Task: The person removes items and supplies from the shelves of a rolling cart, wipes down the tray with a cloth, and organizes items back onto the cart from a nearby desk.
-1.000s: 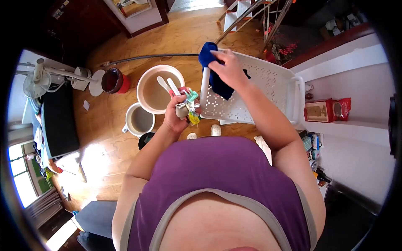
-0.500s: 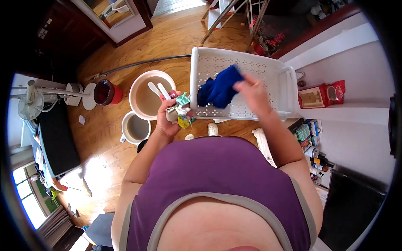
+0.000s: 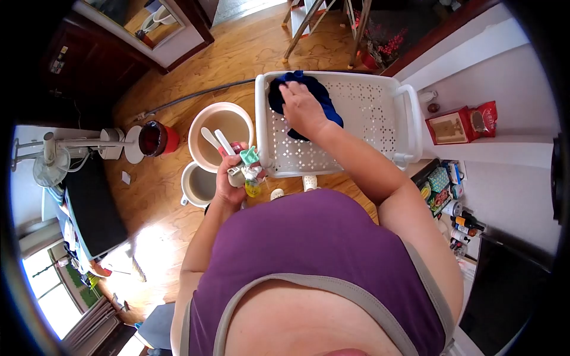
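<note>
My right hand [image 3: 301,107] presses a dark blue cloth [image 3: 323,107] onto the top tray of a white perforated plastic cart [image 3: 368,118], at its far left corner. Its fingers are bent over the cloth. My left hand [image 3: 228,181], beside the cart's near left corner, is closed round a bunch of small things. Among them are two white-handled utensils [image 3: 224,142], a mint green plastic piece [image 3: 249,156] and a small yellow item [image 3: 253,188]. Palm and fingers partly hide the rest of the bunch.
Left of the cart, a large basin [image 3: 199,133] and a smaller handled tub [image 3: 199,184] of cloudy water stand on the wooden floor. A red bin [image 3: 169,139] is further left. A stepladder [image 3: 297,35] stands beyond the cart; a red package [image 3: 454,127] lies on the right ledge.
My right hand has moved left and away from me, taking the blue cloth to the tray's far left corner and spreading it. My left hand keeps its bunch; the view has shifted slightly.
</note>
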